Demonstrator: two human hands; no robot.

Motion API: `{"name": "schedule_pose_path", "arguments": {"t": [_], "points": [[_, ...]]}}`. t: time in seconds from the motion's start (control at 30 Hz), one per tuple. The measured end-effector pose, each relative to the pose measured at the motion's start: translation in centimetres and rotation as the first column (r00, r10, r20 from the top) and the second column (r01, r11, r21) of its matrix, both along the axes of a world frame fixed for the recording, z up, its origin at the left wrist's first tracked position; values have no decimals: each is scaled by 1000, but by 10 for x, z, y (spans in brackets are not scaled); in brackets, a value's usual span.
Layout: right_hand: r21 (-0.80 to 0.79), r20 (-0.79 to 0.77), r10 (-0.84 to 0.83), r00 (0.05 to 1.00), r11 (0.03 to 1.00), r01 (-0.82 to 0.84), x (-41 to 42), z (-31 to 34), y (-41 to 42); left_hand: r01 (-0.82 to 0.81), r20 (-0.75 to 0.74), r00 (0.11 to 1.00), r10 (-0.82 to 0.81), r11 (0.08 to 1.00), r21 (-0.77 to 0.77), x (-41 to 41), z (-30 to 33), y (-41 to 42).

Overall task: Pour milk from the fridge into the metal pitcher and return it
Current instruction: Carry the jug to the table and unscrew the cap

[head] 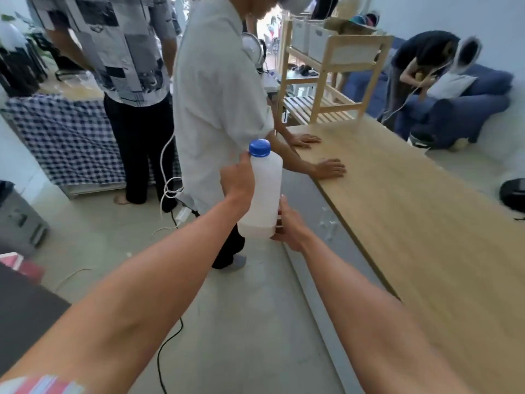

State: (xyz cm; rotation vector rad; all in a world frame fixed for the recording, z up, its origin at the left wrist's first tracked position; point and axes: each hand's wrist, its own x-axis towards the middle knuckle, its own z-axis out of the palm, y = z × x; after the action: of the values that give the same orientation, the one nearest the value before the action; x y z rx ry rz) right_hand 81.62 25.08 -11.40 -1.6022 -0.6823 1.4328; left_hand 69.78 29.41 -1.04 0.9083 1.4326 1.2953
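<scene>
Left hand [237,182] and right hand [289,226] grip milk bottle [262,194]; bystander [221,95] blocks counter [412,223].

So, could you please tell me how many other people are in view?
3: one in a patterned shirt at top left, one in white leaning on the counter, one in black by the sofa. Others may be hidden.

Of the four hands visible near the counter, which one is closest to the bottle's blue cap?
The wearer's left hand, gripping the bottle just below the blue cap. The right hand supports the base; the bystander's hands lie flat on the wooden counter.
</scene>
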Motion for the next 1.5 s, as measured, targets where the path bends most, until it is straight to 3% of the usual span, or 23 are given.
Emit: {"name": "schedule_pose_path", "arguments": {"t": [0.33, 0.7, 0.93, 1.13, 1.5], "points": [[27, -7, -399, 917, 917, 399, 179, -6, -124, 428, 1, 904, -428, 902, -58, 208, -4, -72], [13, 42, -730, 682, 683, 730, 287, -7, -254, 819, -53, 561, -826, 563, -106, 361, -10, -167], [-15, 33, -897, 440, 440, 898, 315, -9, -309, 928, 21, 362, -932, 359, -101, 424, -21, -218], [-46, 26, -957, 289, 288, 957, 325, -16, -344, 979, -28, 197, -980, 198, -42, 448, -34, -258], [-72, 20, -960, 279, 277, 958, 346, -24, -382, 989, -55, 137, -989, 140, -50, 472, -63, -299]]}}
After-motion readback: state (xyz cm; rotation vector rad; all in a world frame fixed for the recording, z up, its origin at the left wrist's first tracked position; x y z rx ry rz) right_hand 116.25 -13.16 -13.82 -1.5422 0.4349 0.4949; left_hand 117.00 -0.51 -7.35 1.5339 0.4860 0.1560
